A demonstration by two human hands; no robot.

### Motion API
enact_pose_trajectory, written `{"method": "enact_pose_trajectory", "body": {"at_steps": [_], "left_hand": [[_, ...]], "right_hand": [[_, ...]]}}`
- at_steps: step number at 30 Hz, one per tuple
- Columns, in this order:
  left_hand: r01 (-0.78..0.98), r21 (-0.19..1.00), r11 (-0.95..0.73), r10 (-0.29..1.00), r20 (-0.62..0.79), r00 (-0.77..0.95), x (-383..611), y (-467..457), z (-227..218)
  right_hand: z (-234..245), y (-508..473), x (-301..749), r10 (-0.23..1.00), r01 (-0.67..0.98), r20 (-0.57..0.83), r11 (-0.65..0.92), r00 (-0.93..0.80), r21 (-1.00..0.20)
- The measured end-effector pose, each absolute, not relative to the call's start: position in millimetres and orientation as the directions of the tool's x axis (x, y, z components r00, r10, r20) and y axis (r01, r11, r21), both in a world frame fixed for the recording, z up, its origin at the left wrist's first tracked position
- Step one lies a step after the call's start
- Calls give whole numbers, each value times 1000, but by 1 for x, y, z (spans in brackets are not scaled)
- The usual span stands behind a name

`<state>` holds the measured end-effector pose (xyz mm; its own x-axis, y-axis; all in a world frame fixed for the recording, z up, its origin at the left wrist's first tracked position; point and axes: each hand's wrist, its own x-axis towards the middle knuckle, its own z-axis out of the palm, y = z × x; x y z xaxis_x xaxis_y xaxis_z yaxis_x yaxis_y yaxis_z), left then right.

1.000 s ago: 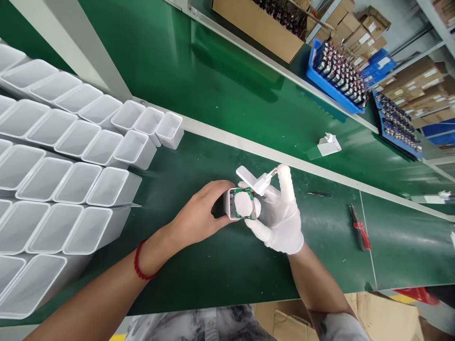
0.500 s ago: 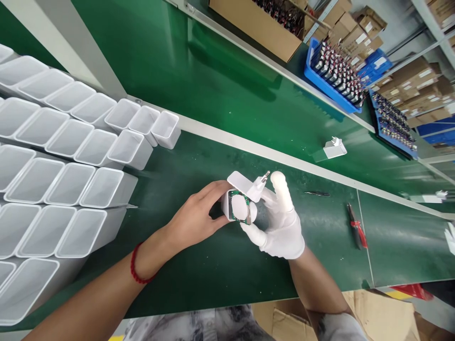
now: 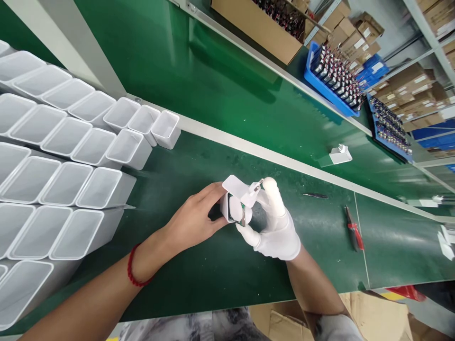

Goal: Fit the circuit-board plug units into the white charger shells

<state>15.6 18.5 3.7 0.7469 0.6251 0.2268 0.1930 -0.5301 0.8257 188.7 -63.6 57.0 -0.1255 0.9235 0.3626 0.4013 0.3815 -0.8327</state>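
My bare left hand (image 3: pixel 192 215) grips a small white plastic housing (image 3: pixel 224 208) between thumb and fingers, its mouth facing right. In that mouth sits a green circuit board (image 3: pixel 243 210) with a round white piece on it, partly inside. My right hand (image 3: pixel 279 232), in a white glove, pinches the board's outer end with its thumb below; some fingers are hidden behind. A white cover with a two-pin plug (image 3: pixel 235 186) lies tilted over the housing's upper edge, its pins by my gloved fingertip. Whether wires join cover and board is hard to make out.
Rows of open white housings (image 3: pixel 88 189) stand at left. Tweezers (image 3: pixel 315 195) and red-handled pliers (image 3: pixel 353 229) lie to the right. A white plug cover (image 3: pixel 340 154) sits beyond the pale rail. Blue trays of parts (image 3: pixel 332 80) and a cardboard box (image 3: pixel 259 31) are at the back.
The circuit board sits deeper in the housing. My right hand and the plug cover have shifted slightly left, the cover tilting further over the opening. My left hand keeps its grip.
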Motion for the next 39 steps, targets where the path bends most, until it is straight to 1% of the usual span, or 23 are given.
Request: {"method": "enact_pose_trajectory", "body": {"at_steps": [6,11,14,16,17,19,20,22,24,26,29,32,36,39], "left_hand": [[180,798,-575,622,284,730,16,17,2],[171,791,-587,623,307,720,16,16,2],[192,783,-592,631,302,715,17,17,0],[226,773,-593,649,293,702,18,18,-2],[248,763,-597,660,291,693,19,18,-3],[305,734,-607,682,285,674,20,19,-4],[339,717,-609,693,274,666,21,19,-5],[401,684,-609,710,244,661,23,18,-6],[443,649,-618,711,222,667,25,16,-7],[465,614,-638,701,212,681,27,14,-7],[464,587,-663,676,204,708,27,14,-5],[440,581,-684,643,196,740,25,15,-2],[433,579,-690,625,176,761,22,17,1],[409,616,-673,623,174,763,20,18,2]], "right_hand": [[57,-63,189,910,421,388,412,-146,-808],[53,-63,190,911,504,362,411,-198,-760],[51,-66,193,938,602,272,347,-215,-719],[51,-69,196,961,683,215,276,-175,-677],[51,-71,197,969,719,208,238,-132,-653],[50,-74,197,968,793,249,182,-40,-581],[48,-75,196,958,840,285,160,-7,-519],[43,-78,191,938,926,347,138,-8,-352],[35,-80,183,941,971,334,118,-43,-206],[27,-82,175,962,987,270,79,-39,-137],[17,-83,164,975,993,219,-12,37,-114],[13,-81,158,963,992,250,-75,98,-101],[11,-76,153,947,994,302,-92,108,-66],[12,-72,157,942,987,305,-114,142,-110]]}}
